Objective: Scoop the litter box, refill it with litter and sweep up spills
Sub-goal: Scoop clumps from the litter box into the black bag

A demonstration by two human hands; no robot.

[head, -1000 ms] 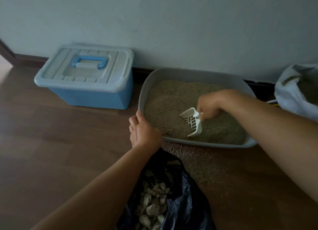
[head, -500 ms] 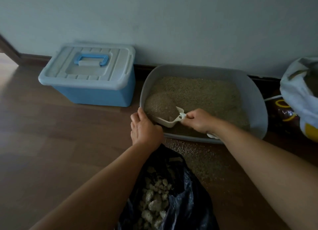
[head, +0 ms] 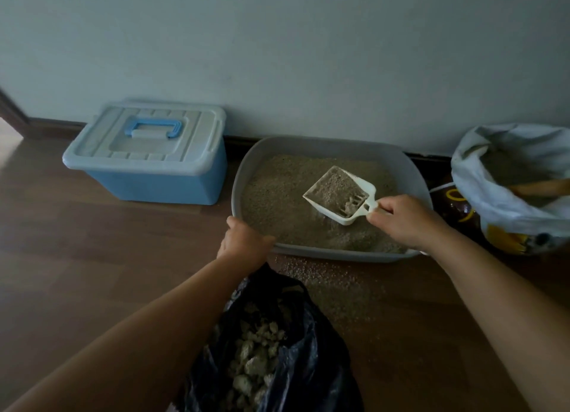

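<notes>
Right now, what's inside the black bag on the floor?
Pale, lumpy clumps are piled inside the black bag, showing through its open top. Whatever lies under them, down to the bottom, is hidden by the clumps themselves and the bag's dark folds.

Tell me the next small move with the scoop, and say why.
Probably a gentle shake of the scoop over the litter box. The right hand holds it raised above the litter, its slotted bowl loaded with mostly loose grains, which should sift back before anything is tipped into the black bag in front. The left hand grips the box's near corner, steadying it.
</notes>
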